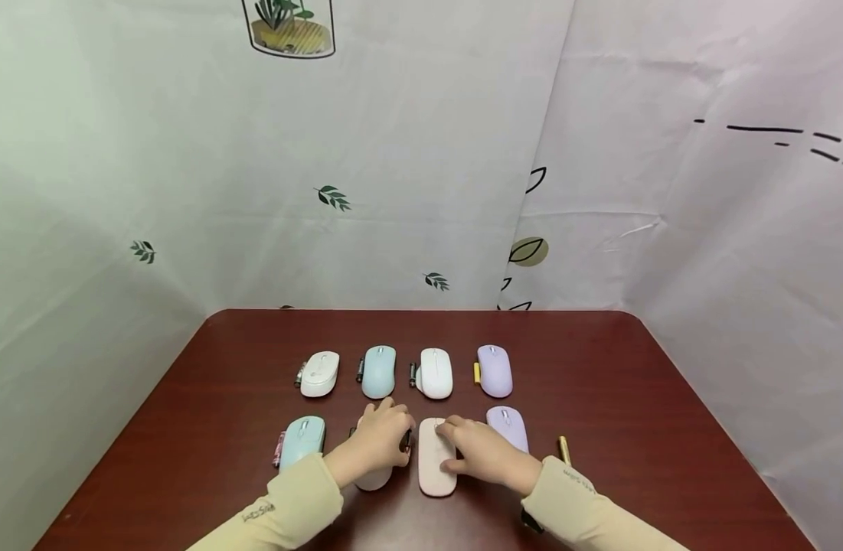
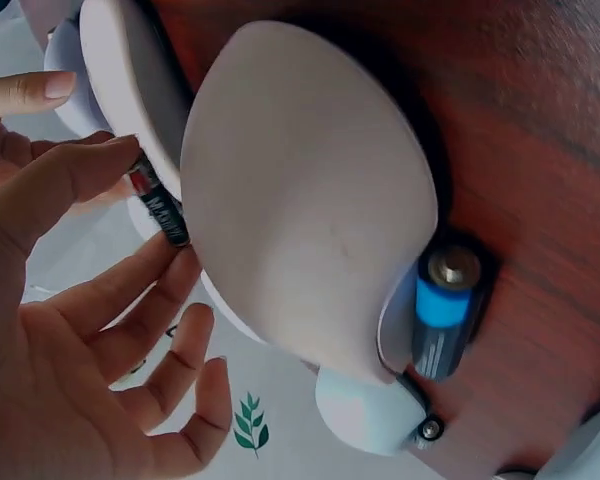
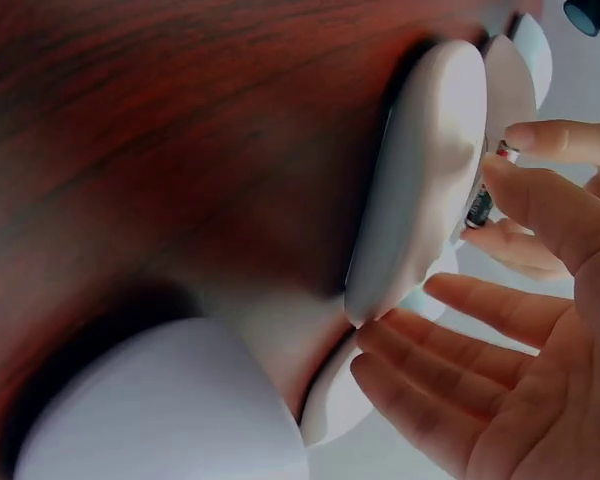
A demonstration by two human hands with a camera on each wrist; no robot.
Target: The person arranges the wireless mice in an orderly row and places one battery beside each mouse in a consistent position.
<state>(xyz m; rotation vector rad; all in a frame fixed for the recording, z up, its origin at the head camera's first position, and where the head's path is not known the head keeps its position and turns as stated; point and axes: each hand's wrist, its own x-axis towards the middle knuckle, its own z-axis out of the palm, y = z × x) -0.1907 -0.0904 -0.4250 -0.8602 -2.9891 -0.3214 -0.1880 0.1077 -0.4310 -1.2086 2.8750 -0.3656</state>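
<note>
My left hand (image 1: 380, 438) pinches a small dark battery (image 2: 160, 207) between thumb and fingers, above the table. Below that hand lies a pale pinkish mouse (image 2: 310, 180), partly covered in the head view. A battery with a blue band (image 2: 442, 312) stands out beside that mouse in the left wrist view. Just right of the held battery, another pale pink mouse (image 1: 432, 467) lies flat on the table. My right hand (image 1: 486, 450) reaches over its right side, with loosely extended fingers touching its front part and the thumb at its edge.
Behind my hands is a row of white, light blue and lavender mice, including one lavender mouse (image 1: 495, 373), with batteries beside them. A teal mouse (image 1: 304, 440) is at left with a pink battery (image 1: 279, 449). A lavender mouse (image 1: 508, 427) and gold battery (image 1: 564, 450) lie at right.
</note>
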